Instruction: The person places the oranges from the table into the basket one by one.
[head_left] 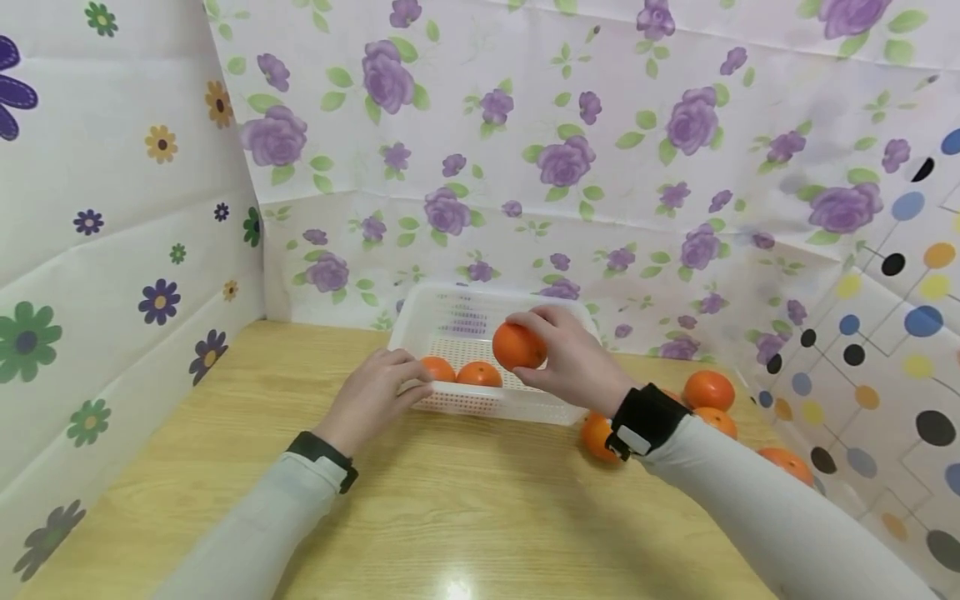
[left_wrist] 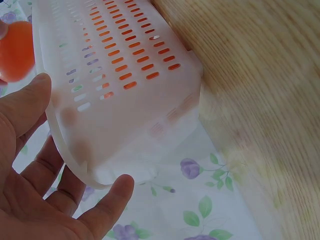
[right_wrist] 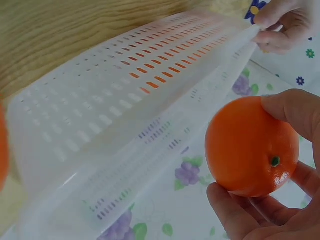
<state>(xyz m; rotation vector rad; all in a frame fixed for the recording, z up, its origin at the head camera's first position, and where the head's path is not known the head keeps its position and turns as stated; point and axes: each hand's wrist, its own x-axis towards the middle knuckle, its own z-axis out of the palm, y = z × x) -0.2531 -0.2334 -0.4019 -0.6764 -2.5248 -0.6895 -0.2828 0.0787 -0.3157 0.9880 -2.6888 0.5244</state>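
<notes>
A white perforated plastic basket (head_left: 528, 407) stands on the table against the flowered backdrop. My left hand (head_left: 375, 393) grips its rim at the front left corner; in the left wrist view the thumb (left_wrist: 31, 102) lies against the rim, with fingers behind the wall. Held between thumb and fingers of my right hand (head_left: 576, 357) is an orange (head_left: 517, 345), raised above the basket's interior. The right wrist view shows its green stem spot, the orange (right_wrist: 250, 147) being apart from the basket wall (right_wrist: 90, 120). Inside the basket, near the front left, lie two oranges (head_left: 480, 374).
Several more oranges (head_left: 708, 390) lie on the wooden table (head_left: 465, 492) to the right of the basket, partly hidden by my right wrist and forearm. One orange (head_left: 597, 437) sits near the basket's front right corner. Patterned sheets (head_left: 450, 167) enclose the back and sides.
</notes>
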